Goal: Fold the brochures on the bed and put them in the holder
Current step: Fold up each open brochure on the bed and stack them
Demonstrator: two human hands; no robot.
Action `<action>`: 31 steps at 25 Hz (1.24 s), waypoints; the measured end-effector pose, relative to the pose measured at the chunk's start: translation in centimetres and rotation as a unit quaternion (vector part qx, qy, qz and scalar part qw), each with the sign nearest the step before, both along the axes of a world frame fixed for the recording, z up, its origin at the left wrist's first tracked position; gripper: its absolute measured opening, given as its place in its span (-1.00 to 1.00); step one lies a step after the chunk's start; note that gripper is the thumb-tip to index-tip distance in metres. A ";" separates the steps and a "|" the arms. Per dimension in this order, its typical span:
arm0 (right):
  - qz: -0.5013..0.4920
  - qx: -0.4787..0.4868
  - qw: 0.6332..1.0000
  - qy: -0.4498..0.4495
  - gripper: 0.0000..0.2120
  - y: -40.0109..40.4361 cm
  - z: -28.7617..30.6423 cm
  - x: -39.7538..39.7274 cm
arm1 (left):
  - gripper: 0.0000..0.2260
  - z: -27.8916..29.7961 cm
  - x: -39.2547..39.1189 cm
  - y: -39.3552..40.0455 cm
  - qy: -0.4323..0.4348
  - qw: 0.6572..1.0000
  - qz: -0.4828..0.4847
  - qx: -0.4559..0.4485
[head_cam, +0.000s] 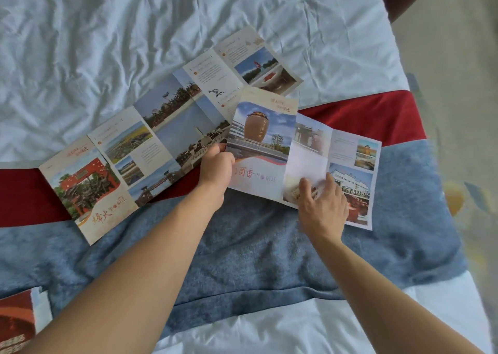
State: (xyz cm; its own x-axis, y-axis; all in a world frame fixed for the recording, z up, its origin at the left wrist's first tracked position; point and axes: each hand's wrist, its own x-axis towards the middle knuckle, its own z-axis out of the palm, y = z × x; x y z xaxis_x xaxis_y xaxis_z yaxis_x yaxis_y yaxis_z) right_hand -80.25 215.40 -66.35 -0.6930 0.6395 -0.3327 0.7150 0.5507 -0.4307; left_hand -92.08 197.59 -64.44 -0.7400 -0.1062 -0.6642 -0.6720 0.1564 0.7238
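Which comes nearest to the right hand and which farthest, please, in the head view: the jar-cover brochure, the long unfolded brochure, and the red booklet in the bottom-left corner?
From the right hand:
1. Jar-cover brochure: under its fingers, on the right side of the bed.
2. Long unfolded brochure: to the left, beyond the left hand.
3. Red booklet: far bottom-left corner, partly cut off by the frame.

A single head-worn wide-angle camera looks steeply down from close above the bed (94, 44), both forearms reaching forward from the bottom edge into view.
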 end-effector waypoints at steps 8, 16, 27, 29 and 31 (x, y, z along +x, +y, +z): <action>-0.186 -0.012 0.979 -0.081 -0.29 7.8 -0.2 3.9 | -0.79 0.2 2.7 4.1 0.022 0.998 -0.059 0.003; -0.199 -0.011 0.976 -0.093 -0.23 8.4 -0.6 4.4 | -0.89 -0.6 2.9 3.5 0.073 0.951 -0.126 -0.273; -0.291 -0.101 0.951 0.015 -0.32 6.1 0.1 3.9 | -0.72 1.3 4.5 5.2 0.268 0.915 -0.216 -0.212; -0.302 -0.108 0.947 0.014 -0.33 6.1 0.3 4.2 | -0.73 1.4 4.4 5.7 0.260 0.916 -0.213 -0.220; -0.308 -0.114 0.944 0.018 -0.34 6.3 0.4 4.6 | -0.80 1.3 3.9 5.6 0.240 0.930 -0.176 -0.215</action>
State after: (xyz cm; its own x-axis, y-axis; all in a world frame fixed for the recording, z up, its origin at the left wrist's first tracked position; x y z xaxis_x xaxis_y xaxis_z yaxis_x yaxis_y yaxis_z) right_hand -75.63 221.66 -65.94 -0.2252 0.8396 -0.4943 0.8525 -0.0758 -0.5172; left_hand -88.17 203.17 -63.15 -0.9795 0.0197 -0.2005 -0.1398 0.6503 0.7467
